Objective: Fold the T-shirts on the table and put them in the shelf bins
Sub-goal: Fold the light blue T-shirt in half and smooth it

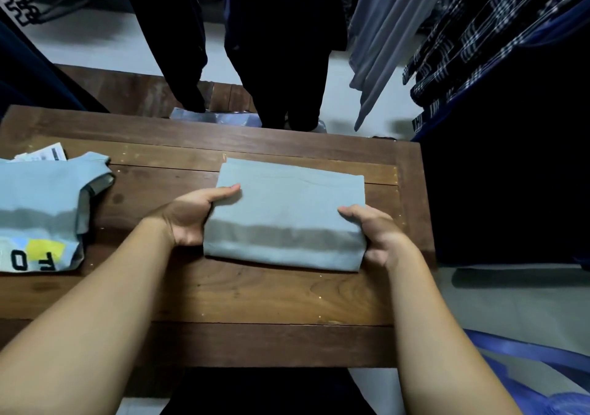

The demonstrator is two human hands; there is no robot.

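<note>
A folded blue T-shirt (287, 210) lies on the tabletop (255, 293); the left grip (191, 220) and right grip (376, 236) pinch its opposite sides.

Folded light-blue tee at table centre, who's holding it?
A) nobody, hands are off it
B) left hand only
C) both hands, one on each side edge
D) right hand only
C: the left hand grips the left edge and the right hand grips the right edge of the folded light-blue T-shirt, each with its thumb on top of the cloth.
</note>
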